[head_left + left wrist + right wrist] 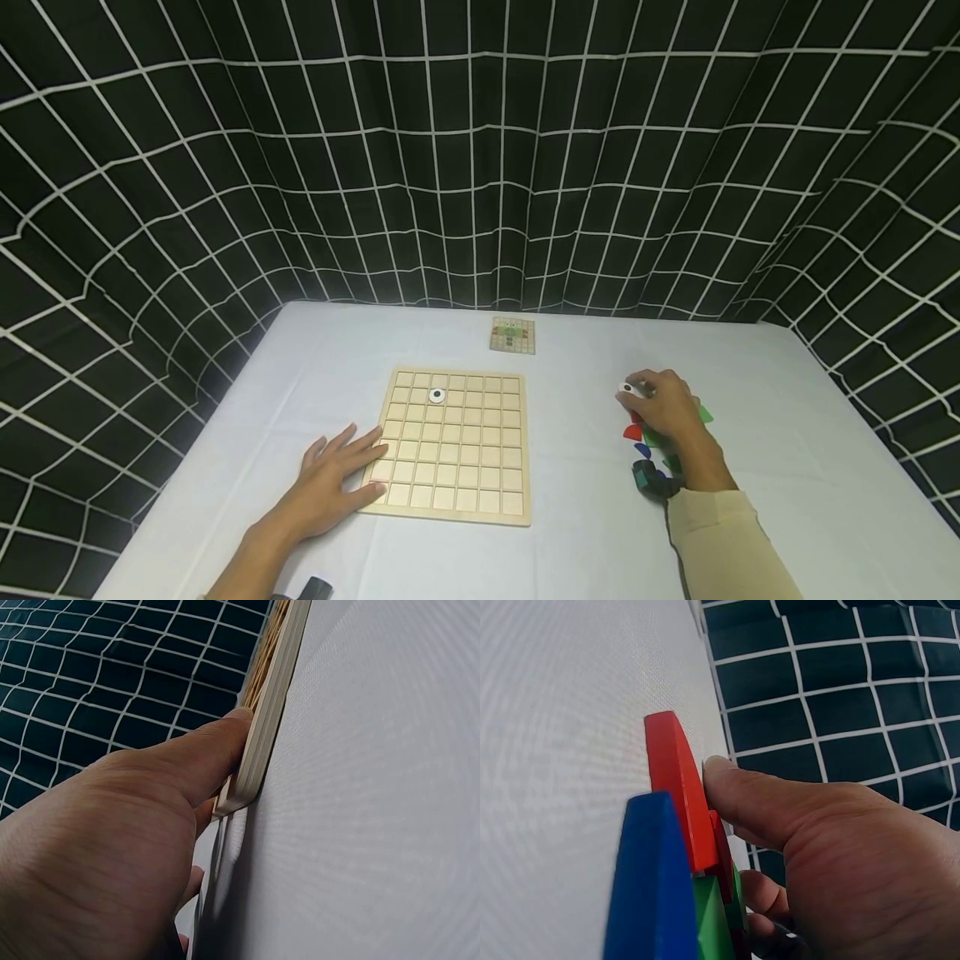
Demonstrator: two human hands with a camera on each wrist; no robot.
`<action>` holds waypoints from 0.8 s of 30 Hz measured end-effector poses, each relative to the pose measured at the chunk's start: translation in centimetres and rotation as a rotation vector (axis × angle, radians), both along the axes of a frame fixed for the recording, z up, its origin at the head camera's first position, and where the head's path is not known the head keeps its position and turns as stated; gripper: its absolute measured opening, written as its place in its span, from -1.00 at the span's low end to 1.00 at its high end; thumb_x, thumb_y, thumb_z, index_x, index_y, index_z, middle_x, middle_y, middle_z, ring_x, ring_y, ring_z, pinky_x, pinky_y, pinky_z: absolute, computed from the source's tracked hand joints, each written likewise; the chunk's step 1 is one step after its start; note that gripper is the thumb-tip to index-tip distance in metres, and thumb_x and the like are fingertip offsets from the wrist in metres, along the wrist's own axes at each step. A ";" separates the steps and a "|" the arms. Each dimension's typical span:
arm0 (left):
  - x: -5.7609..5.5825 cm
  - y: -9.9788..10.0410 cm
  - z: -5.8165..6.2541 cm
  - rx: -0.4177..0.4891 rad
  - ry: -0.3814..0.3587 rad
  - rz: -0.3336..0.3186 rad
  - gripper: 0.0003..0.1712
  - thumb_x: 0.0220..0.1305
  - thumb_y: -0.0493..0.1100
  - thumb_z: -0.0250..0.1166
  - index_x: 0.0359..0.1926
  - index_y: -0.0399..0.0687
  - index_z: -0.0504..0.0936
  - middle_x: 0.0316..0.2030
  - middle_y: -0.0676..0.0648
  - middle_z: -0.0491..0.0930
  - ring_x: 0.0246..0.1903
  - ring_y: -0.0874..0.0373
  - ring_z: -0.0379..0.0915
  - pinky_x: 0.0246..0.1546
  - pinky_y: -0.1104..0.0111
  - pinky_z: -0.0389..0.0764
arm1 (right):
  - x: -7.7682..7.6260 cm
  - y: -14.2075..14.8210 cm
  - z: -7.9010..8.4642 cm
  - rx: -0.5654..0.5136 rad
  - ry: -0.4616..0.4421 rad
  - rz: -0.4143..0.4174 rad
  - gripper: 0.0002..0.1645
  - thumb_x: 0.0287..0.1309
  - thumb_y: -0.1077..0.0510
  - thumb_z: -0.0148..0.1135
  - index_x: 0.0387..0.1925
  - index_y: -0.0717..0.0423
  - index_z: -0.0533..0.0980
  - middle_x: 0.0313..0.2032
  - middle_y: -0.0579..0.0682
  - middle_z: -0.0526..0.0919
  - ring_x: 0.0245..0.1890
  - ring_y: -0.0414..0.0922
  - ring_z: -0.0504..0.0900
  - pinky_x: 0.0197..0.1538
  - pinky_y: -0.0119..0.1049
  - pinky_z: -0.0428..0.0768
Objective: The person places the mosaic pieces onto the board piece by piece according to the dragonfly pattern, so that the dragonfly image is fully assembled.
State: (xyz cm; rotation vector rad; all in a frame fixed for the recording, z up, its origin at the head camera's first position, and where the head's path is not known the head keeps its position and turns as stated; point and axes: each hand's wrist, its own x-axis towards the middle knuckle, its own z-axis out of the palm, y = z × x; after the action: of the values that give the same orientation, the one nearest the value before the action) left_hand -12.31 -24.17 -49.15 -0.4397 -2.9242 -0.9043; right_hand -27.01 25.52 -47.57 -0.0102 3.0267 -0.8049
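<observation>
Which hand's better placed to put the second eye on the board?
Right hand, I'd say: it appears to pinch the white eye piece. Left hand rests on the board, well away from that piece.

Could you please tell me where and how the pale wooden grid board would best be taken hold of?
Probably by the right rim of the pale wooden grid board, coming in low from the right: that straight edge is bare, while the person's left hand rests on the left side. The board lies flat on the white cloth, so its edge may need prying up.
</observation>
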 end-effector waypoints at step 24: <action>0.0 0.0 0.1 -0.001 0.009 -0.004 -0.36 0.13 0.21 0.36 0.21 0.09 0.56 0.36 0.09 0.28 0.40 -0.12 -0.05 0.32 -0.15 -0.29 | 0.2 -0.2 -0.1 -0.132 0.040 -0.030 -0.48 0.20 -0.08 0.27 0.02 0.23 0.52 -0.05 0.28 0.56 -0.02 0.21 0.49 0.00 0.17 0.50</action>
State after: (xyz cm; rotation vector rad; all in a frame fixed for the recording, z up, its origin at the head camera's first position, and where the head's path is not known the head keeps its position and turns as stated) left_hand -12.28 -24.15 -49.08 -0.4491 -2.9166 -0.8988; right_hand -26.83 25.31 -47.64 0.0182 3.0110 -1.0169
